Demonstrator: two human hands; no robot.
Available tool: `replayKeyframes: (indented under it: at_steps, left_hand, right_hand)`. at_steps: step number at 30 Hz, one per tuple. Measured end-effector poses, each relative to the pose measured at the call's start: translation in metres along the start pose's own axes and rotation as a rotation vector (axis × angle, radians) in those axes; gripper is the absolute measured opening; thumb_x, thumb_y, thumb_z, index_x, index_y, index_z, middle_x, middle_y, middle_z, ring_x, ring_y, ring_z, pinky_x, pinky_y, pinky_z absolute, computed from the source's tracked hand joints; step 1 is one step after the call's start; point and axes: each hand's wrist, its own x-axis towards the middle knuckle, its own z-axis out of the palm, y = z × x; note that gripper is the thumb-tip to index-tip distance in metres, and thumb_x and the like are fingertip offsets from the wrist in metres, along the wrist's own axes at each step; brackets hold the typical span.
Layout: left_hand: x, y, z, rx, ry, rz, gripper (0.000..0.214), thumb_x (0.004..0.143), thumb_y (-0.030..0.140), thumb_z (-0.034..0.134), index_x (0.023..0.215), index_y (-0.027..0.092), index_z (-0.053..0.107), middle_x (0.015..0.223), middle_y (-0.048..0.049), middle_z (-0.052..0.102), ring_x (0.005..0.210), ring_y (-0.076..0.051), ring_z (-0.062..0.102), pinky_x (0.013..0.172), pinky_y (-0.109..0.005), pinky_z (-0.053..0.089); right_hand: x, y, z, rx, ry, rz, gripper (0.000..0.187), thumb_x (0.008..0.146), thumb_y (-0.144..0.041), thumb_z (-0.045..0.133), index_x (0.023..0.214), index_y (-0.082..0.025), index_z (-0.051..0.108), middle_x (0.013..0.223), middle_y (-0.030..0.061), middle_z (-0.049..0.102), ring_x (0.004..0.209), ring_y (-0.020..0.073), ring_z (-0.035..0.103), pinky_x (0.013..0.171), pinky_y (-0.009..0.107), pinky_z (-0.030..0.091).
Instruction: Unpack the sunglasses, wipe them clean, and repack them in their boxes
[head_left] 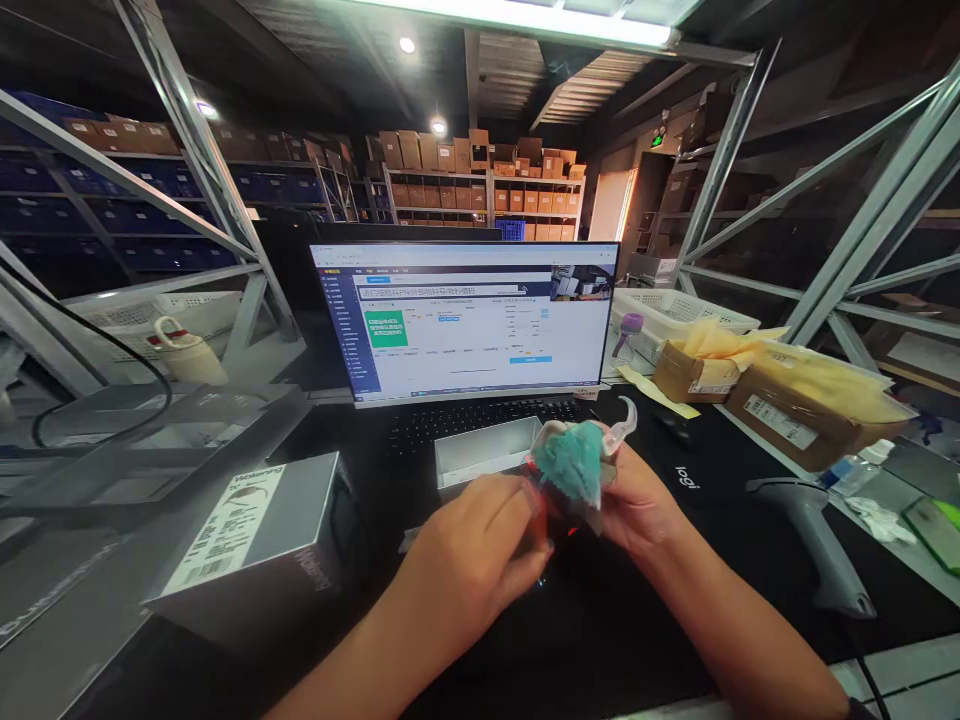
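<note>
A teal, crumpled bundle in clear plastic wrap (pixel 571 460) is held above the black desk mat, its kind not clear to me. My right hand (pixel 626 500) is closed around it from the right, and a translucent curl of plastic sticks up over the fingers. From the left, my left hand (pixel 480 535) presses close against the bundle's lower side with bent fingers; what its fingertips pinch is hidden. Behind the hands an open grey-white box (pixel 480 450) lies before the keyboard (pixel 450 420). A closed grey box with a white label (pixel 262 540) stands left of my left hand.
A monitor (pixel 480 330) stands behind the keyboard. On the right are a grey barcode scanner (pixel 817 540), cardboard boxes of yellow envelopes (pixel 795 410) and a white basket (pixel 682 315). More grey boxes (pixel 67 580) lie at left, between metal shelf frames.
</note>
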Motion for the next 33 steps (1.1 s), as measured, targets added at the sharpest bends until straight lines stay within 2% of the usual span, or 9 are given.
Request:
replayKeyframes:
  at_steps: [5,9,11,14,20,24,28,31,33]
  left_hand:
    - [-0.003,-0.003,-0.001,-0.029,-0.016,-0.069,0.004,0.095,0.022,0.058,0.095,0.018,0.059,0.09,-0.0053,0.065,0.084,-0.02,0.062,0.076,-0.033,0.057]
    - [-0.004,-0.005,0.001,0.021,-0.019,-0.087,0.005,0.094,0.023,0.059,0.096,0.018,0.059,0.09,-0.0055,0.066,0.084,-0.021,0.064,0.075,-0.034,0.058]
    - [-0.003,-0.004,0.004,0.047,-0.021,-0.067,0.005,0.094,0.022,0.058,0.095,0.017,0.059,0.09,-0.0062,0.066,0.085,-0.022,0.065,0.075,-0.035,0.058]
    - [-0.002,-0.002,0.008,0.057,-0.019,-0.029,0.007,0.095,0.023,0.056,0.094,0.017,0.059,0.089,-0.007,0.067,0.087,-0.022,0.066,0.075,-0.034,0.059]
    - [-0.004,-0.003,0.011,0.05,-0.026,-0.011,0.009,0.096,0.025,0.056,0.098,0.017,0.06,0.091,-0.0075,0.068,0.084,-0.022,0.066,0.072,-0.034,0.058]
    - [0.0,-0.007,0.004,-0.068,-0.104,0.043,0.012,0.095,0.023,0.057,0.106,0.018,0.06,0.101,-0.008,0.069,0.097,-0.022,0.066,0.085,-0.034,0.059]
    - [0.005,-0.009,-0.002,-0.095,-0.146,0.081,0.007,0.093,0.017,0.056,0.098,0.019,0.061,0.096,-0.0078,0.069,0.105,-0.023,0.066,0.095,-0.037,0.057]
    - [0.007,-0.01,0.0,-0.034,-0.1,0.118,0.009,0.093,0.018,0.055,0.1,0.018,0.061,0.095,-0.009,0.069,0.101,-0.023,0.067,0.095,-0.039,0.058]
    - [0.008,-0.009,0.002,0.024,-0.047,0.128,0.008,0.093,0.017,0.055,0.098,0.017,0.061,0.092,-0.0081,0.069,0.094,-0.022,0.068,0.099,-0.042,0.057]
  right_hand:
    - [-0.003,0.016,0.003,-0.236,-0.01,-0.15,0.017,0.064,-0.026,0.092,0.072,-0.021,0.077,0.076,0.0023,0.075,0.07,0.0161,0.068,0.075,0.03,0.056]
    - [0.003,0.015,0.007,-0.039,0.013,-0.054,0.024,0.06,-0.025,0.094,0.077,-0.022,0.077,0.072,-0.0011,0.074,0.063,0.0118,0.065,0.067,0.023,0.055]
    - [0.006,0.009,0.009,0.098,0.049,0.012,0.032,0.058,-0.025,0.095,0.084,-0.022,0.077,0.077,-0.0015,0.074,0.066,0.0108,0.066,0.07,0.022,0.056]
    - [0.007,0.004,0.009,0.167,0.117,-0.006,0.034,0.058,-0.026,0.095,0.086,-0.021,0.075,0.079,-0.0029,0.072,0.066,0.0099,0.064,0.07,0.021,0.055]
    - [0.002,0.008,0.004,-0.231,0.06,-0.076,0.024,0.063,-0.018,0.089,0.073,-0.019,0.067,0.07,-0.002,0.066,0.066,0.0119,0.059,0.062,0.021,0.049]
    - [0.0,0.006,0.001,-0.321,0.081,-0.067,0.021,0.062,-0.011,0.082,0.072,-0.018,0.065,0.064,-0.0038,0.063,0.057,0.0098,0.054,0.052,0.019,0.044]
    - [0.0,0.008,-0.001,-0.327,0.077,-0.031,0.019,0.059,-0.007,0.074,0.069,-0.019,0.063,0.059,-0.0056,0.06,0.047,0.0079,0.048,0.043,0.018,0.038]
    - [0.003,0.011,-0.002,-0.263,0.085,-0.021,0.021,0.058,-0.008,0.078,0.069,-0.019,0.063,0.06,-0.0055,0.06,0.05,0.0086,0.05,0.045,0.018,0.04]
    - [0.006,0.008,-0.002,-0.11,0.089,-0.006,0.026,0.056,-0.014,0.085,0.071,-0.019,0.065,0.066,-0.0037,0.063,0.058,0.0108,0.056,0.053,0.02,0.046]
